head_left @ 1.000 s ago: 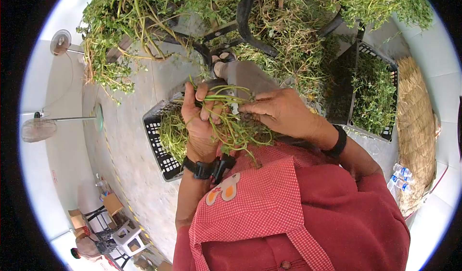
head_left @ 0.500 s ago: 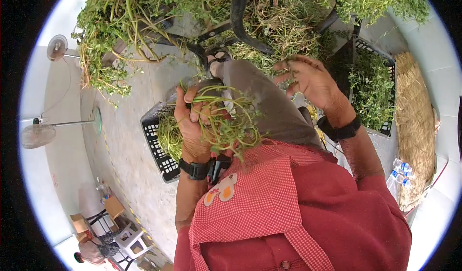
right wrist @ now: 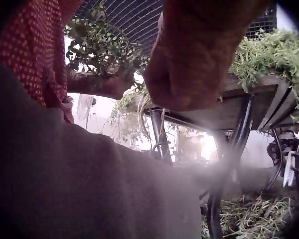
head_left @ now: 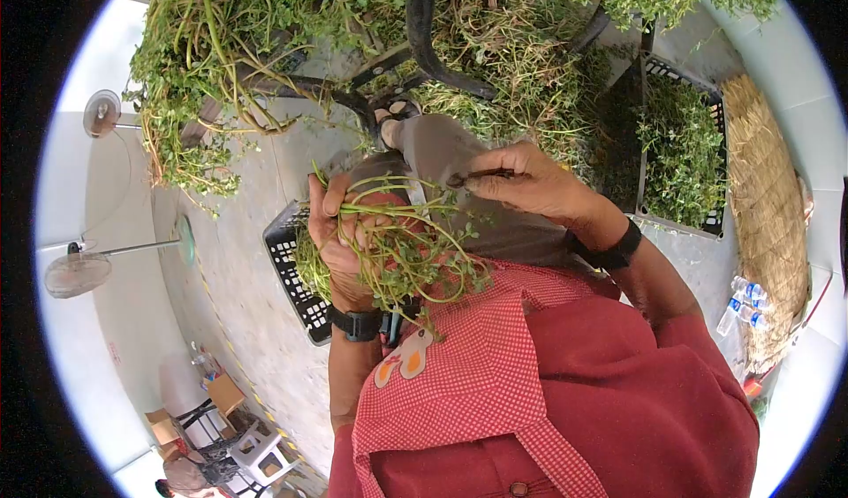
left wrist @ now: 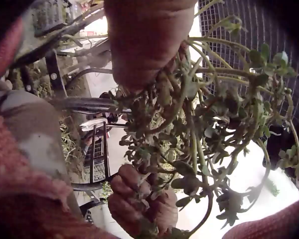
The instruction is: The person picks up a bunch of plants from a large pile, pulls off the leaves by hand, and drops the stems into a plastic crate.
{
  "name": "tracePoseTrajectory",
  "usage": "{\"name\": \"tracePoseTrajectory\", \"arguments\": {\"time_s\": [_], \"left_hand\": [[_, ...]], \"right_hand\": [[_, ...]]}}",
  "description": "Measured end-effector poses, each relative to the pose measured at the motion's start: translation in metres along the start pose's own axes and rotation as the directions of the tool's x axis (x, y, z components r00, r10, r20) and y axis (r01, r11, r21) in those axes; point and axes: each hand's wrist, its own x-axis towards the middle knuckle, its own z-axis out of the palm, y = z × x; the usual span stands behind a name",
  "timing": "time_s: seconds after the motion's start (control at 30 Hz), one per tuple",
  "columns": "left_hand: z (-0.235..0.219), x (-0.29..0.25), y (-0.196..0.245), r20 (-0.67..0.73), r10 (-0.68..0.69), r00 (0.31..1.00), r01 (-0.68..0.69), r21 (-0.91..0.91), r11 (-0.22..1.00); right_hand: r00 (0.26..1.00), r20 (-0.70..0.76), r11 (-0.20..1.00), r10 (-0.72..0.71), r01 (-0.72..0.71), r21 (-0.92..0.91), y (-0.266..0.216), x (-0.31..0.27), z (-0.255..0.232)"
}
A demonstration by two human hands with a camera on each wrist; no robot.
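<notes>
My left hand (head_left: pixel 340 233) grips a bunch of purslane-like greens (head_left: pixel 415 242) above my lap, fingers curled round the stems. Long stems and small rounded leaves hang loosely from it toward the apron. In the left wrist view the leafy ends (left wrist: pixel 204 129) spread below the hand. My right hand (head_left: pixel 534 184) is at the tips of the stems, its thumb and fingers drawn together. Its fingertips look dark, and I cannot tell whether they pinch anything. Seen from the left wrist, the right hand (left wrist: pixel 139 199) has bent fingers partly covered by leaves.
A black crate (head_left: pixel 281 246) of stems stands beside my left hand. Another black crate (head_left: pixel 715 136) of greens is at the right, near a straw roll (head_left: pixel 764 224) and water bottles (head_left: pixel 746 304). Greens (head_left: pixel 190 83) overhang a table ahead, with cut stems (head_left: pixel 521 74) heaped on the floor.
My right hand was at the bunch, pulled back with fingers spread, and has now returned to the stem tips with fingers together. My left hand keeps its grip, shifted slightly left and down.
</notes>
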Motion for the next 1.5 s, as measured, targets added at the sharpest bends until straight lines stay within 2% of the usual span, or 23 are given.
{"name": "tracePoseTrajectory", "arguments": {"time_s": [0.2,0.27,0.33,0.4,0.47,0.5,0.57,0.63,0.67,0.7,0.73,0.8,0.83,0.9,0.93,1.03,1.13,1.27,1.33,1.37,1.43,1.47,1.5], "left_hand": [[0.01,-0.005,-0.002,-0.153,-0.016,0.988,-0.007,-0.149,0.989],[0.012,-0.004,-0.002,-0.157,-0.026,0.987,0.001,-0.157,0.988],[0.014,-0.003,-0.004,-0.166,-0.034,0.985,0.006,-0.167,0.986],[0.016,-0.006,-0.006,-0.357,0.053,0.933,-0.119,-0.164,0.979],[0.013,-0.002,-0.007,-0.287,0.02,0.958,-0.062,-0.138,0.989],[0.01,0.001,-0.008,-0.209,-0.019,0.978,-0.004,-0.108,0.994],[0.0,0.002,-0.01,-0.191,-0.083,0.978,0.059,-0.131,0.99],[-0.004,0.004,-0.012,-0.116,-0.147,0.982,0.136,-0.098,0.986],[0.001,0.003,-0.009,-0.124,-0.127,0.984,0.11,-0.137,0.985],[0.005,0.002,-0.007,-0.124,-0.121,0.985,0.104,-0.137,0.985],[0.01,0.002,-0.005,-0.145,-0.1,0.984,0.078,-0.153,0.985],[0.009,-0.001,-0.002,-0.23,-0.089,0.969,0.046,-0.187,0.981],[0.008,-0.003,-0.003,-0.238,-0.09,0.967,0.045,-0.19,0.981],[0.006,0.001,-0.004,-0.242,-0.073,0.968,0.032,-0.167,0.985],[0.006,0.001,-0.004,-0.24,-0.071,0.968,0.03,-0.168,0.985],[0.001,0.001,-0.002,-0.217,-0.057,0.974,0.027,-0.142,0.989],[-0.003,0.0,-0.001,-0.255,-0.068,0.965,0.035,-0.134,0.99],[0.003,0.0,-0.003,-0.335,-0.062,0.94,0.021,-0.123,0.992],[0.008,0.001,-0.006,-0.412,-0.056,0.909,0.003,-0.128,0.992],[0.012,0.004,-0.009,-0.449,-0.004,0.893,-0.004,-0.018,1.0],[0.013,0.004,-0.01,-0.48,0.053,0.876,-0.01,0.092,0.996],[0.011,0.003,-0.01,-0.467,-0.001,0.884,0.013,0.023,1.0],[0.009,0.002,-0.011,-0.449,-0.055,0.892,0.039,-0.045,0.998]], "right_hand": [[0.98,-0.059,0.978,-0.192,0.186,-0.096,0.001,-0.008,0.002],[0.964,0.046,0.899,-0.262,0.261,-0.353,-0.002,-0.01,0.006],[0.964,0.076,0.882,-0.256,0.266,-0.39,0.003,-0.005,0.006],[0.963,0.111,0.867,-0.247,0.271,-0.419,0.011,-0.003,0.008],[0.963,-0.127,0.89,-0.236,0.162,-0.425,0.016,-0.004,0.007],[0.964,-0.126,0.89,-0.236,0.162,-0.426,0.015,-0.002,0.006],[0.908,-0.385,0.847,-0.165,-0.07,-0.528,0.012,0.003,0.002],[0.893,-0.435,0.904,-0.116,-0.086,-0.418,0.031,0.012,-0.02],[0.885,-0.463,0.998,-0.059,0.051,-0.03,0.048,0.01,-0.038],[0.883,-0.468,0.915,0.006,0.184,0.36,0.055,0.009,-0.047],[0.886,-0.464,0.917,-0.001,0.187,0.354,0.04,0.011,-0.049],[0.82,-0.46,0.688,0.341,0.116,0.716,0.008,0.007,-0.05],[0.819,-0.456,0.686,0.349,0.109,0.719,0.003,0.002,-0.046],[0.948,-0.148,0.829,0.282,-0.163,0.535,-0.009,-0.006,-0.035],[0.953,-0.02,0.886,0.302,-0.273,0.375,-0.018,-0.009,-0.028],[0.917,0.137,0.882,0.375,-0.398,0.253,-0.013,-0.014,-0.002],[0.898,0.252,0.885,0.362,-0.416,0.208,-0.01,-0.015,0.011],[0.893,0.18,0.847,0.413,-0.449,0.285,-0.011,-0.015,0.016],[0.897,-0.039,0.845,0.44,-0.399,0.356,-0.009,-0.015,0.019],[0.896,-0.033,0.844,0.443,-0.404,0.353,0.001,-0.013,0.019],[0.993,-0.085,0.995,0.078,-0.083,-0.047,0.022,-0.005,0.013],[0.993,-0.082,0.995,0.079,-0.083,-0.049,0.024,-0.003,0.01],[0.974,-0.198,0.981,0.11,-0.138,-0.139,0.021,-0.001,0.007]]}}
